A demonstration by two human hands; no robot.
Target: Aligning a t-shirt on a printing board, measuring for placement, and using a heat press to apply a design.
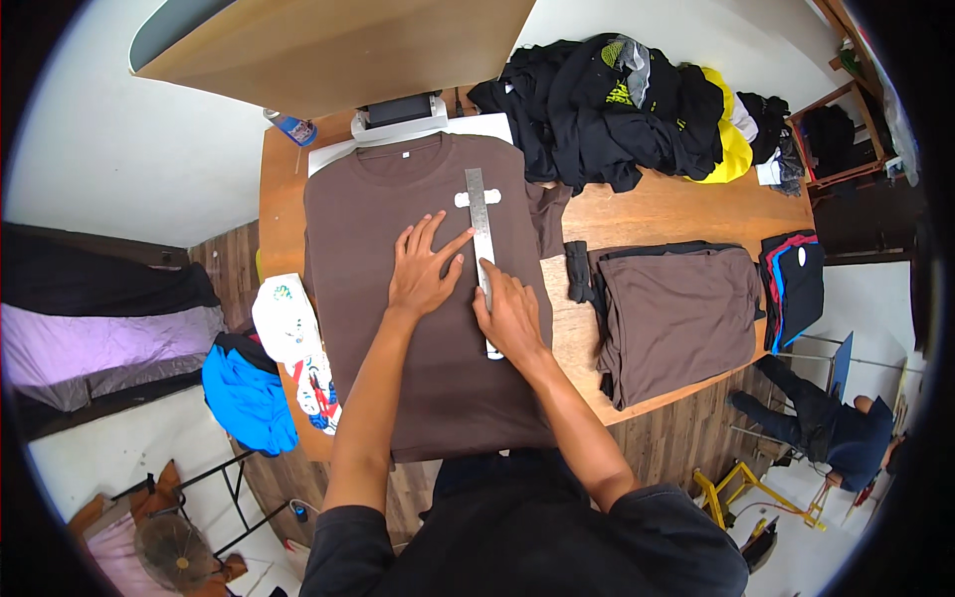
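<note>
Head view: out went the left hand, fingers fanned and empty, one tip against the ruler; the right hand had its fingers closed on that ruler, flat along the brown shirt over the desk.

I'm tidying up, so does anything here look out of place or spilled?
The heap of mostly dark clothes along the back of the table looks untidy: jumbled, unlike the folded pile nearby. No spill shows.

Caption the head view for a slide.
Left hand spread on a brown T-shirt, right hand on a metal ruler crossing a white patch.
</note>
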